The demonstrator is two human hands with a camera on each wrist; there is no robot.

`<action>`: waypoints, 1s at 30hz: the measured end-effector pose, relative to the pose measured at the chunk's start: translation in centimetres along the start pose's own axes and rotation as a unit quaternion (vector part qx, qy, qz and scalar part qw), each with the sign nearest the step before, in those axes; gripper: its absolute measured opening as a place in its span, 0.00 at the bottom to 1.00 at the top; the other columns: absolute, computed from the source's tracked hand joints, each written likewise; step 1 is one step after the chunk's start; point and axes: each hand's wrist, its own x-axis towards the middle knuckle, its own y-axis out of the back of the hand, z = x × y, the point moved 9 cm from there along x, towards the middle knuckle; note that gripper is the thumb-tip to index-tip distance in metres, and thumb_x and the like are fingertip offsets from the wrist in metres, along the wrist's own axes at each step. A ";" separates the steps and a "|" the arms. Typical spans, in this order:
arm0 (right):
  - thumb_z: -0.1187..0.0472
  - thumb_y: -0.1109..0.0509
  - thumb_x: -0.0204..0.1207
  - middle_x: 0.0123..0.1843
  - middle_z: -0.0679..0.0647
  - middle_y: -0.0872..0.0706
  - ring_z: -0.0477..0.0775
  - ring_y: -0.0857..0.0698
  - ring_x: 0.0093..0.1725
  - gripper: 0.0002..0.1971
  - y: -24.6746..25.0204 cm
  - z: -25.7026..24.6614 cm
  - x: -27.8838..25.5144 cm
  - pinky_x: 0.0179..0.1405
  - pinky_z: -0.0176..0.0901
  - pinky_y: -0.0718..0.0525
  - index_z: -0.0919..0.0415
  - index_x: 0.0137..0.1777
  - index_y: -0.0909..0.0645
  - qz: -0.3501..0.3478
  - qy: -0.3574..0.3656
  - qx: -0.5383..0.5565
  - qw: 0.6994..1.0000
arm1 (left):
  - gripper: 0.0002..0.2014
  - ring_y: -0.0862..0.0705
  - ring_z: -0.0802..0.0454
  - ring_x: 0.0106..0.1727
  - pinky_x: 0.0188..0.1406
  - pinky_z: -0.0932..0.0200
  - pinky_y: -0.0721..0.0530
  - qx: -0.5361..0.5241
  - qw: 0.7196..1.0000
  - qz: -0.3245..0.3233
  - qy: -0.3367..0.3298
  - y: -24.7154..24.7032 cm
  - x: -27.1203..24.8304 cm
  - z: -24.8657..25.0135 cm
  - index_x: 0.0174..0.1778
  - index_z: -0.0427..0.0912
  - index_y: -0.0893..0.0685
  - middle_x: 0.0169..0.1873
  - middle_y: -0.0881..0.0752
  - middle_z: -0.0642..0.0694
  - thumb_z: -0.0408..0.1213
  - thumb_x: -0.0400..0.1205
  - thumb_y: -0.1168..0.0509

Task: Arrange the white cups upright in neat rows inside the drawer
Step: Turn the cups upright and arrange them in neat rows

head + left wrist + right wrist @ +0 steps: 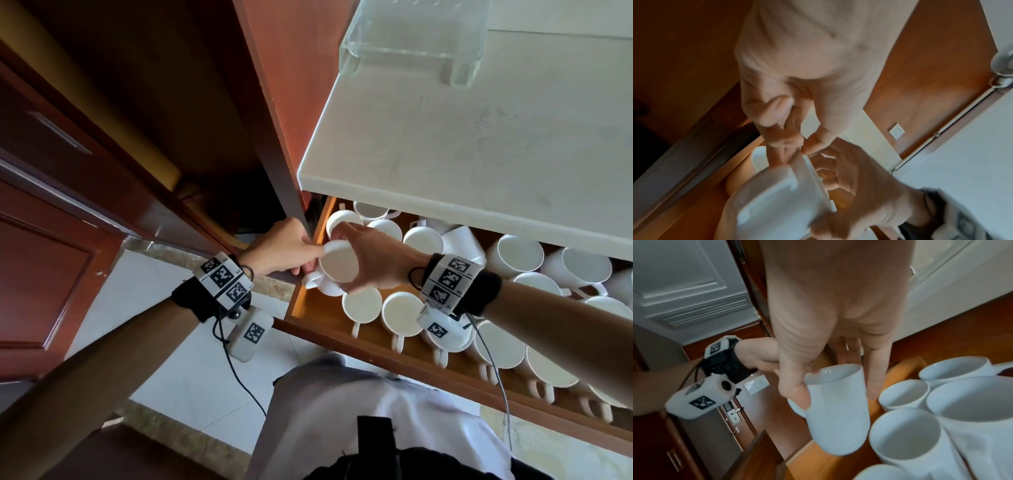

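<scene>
A wooden drawer point(376, 346) stands open under a counter and holds many white cups. Both hands hold one white cup point(328, 289) over the drawer's left end, slightly tilted, with its mouth up and its handle toward the left. My right hand point(344, 262) grips it from above, thumb on one side and fingers on the other point(835, 391). My left hand point(313, 260) pinches the cup's rim point(799, 146) between thumb and fingers. The held cup point(838, 426) hangs just above the drawer floor. Upright cups point(402, 313) form a front row with handles toward me.
At the back of the drawer a cup point(462, 240) lies tumbled among upright ones. A white countertop point(479, 154) overhangs the drawer and carries a clear acrylic stand point(411, 34). A tall wooden door edge point(274, 137) rises just left of the hands. Bare drawer floor point(308, 310) shows at the left end.
</scene>
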 end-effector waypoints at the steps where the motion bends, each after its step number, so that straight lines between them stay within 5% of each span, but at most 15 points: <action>1: 0.43 0.13 0.57 0.65 0.48 0.19 0.52 0.16 0.57 0.46 -0.2 0.0 0.1 0.52 0.51 0.11 0.47 0.72 0.34 -0.015 0.005 -0.005 1.000 | 0.15 0.15 0.54 0.26 0.40 0.53 0.12 -0.010 1.000 -0.016 0.004 -0.1 -0.1 -0.2 0.31 0.38 0.09 0.27 0.09 0.47 0.44 0.80 0.30; 9: 0.51 0.13 0.61 0.65 0.46 0.21 0.50 0.18 0.56 0.46 -2.4 -1.6 0.9 0.54 0.51 0.12 0.45 0.75 0.36 -0.084 0.073 -0.039 0.993 | 0.13 0.15 0.55 0.29 0.35 0.60 0.17 0.019 0.996 -0.086 0.015 -1.0 -0.6 -1.5 0.38 0.38 0.07 0.33 0.07 0.49 0.43 0.83 0.29; 14: 0.55 0.12 0.61 0.64 0.48 0.19 0.52 0.16 0.57 0.45 -3.0 -1.6 1.3 0.55 0.53 0.11 0.46 0.74 0.35 -0.097 0.086 -0.055 0.990 | 0.12 0.19 0.64 0.22 0.34 0.66 0.21 0.063 0.996 -0.062 0.003 -1.6 -0.4 -1.7 0.34 0.37 0.06 0.21 0.12 0.55 0.38 0.82 0.28; 20: 0.57 0.13 0.60 0.60 0.47 0.19 0.51 0.16 0.51 0.44 -4.2 -1.9 2.1 0.47 0.46 0.12 0.49 0.73 0.35 -0.113 0.101 -0.106 0.983 | 0.11 0.16 0.58 0.24 0.31 0.65 0.22 0.099 0.993 -0.054 0.021 -2.3 -0.2 -2.8 0.30 0.39 0.07 0.21 0.13 0.48 0.33 0.79 0.27; 24: 0.61 0.12 0.61 0.50 0.50 0.17 0.49 0.18 0.41 0.49 -4.9 -2.4 2.8 0.38 0.39 0.18 0.53 0.76 0.40 -0.111 0.114 -0.119 0.980 | 0.10 0.17 0.58 0.23 0.30 0.63 0.21 0.130 0.989 -0.059 0.045 -3.0 0.0 -3.8 0.30 0.38 0.08 0.17 0.16 0.52 0.33 0.78 0.27; 30: 0.61 0.12 0.59 0.46 0.52 0.15 0.52 0.13 0.41 0.53 -5.6 -2.1 3.2 0.41 0.50 0.09 0.50 0.77 0.45 -0.091 0.120 -0.086 0.985 | 0.11 0.20 0.60 0.21 0.29 0.66 0.21 0.136 0.986 -0.074 0.060 -3.8 0.5 -4.5 0.29 0.37 0.10 0.13 0.19 0.55 0.35 0.78 0.28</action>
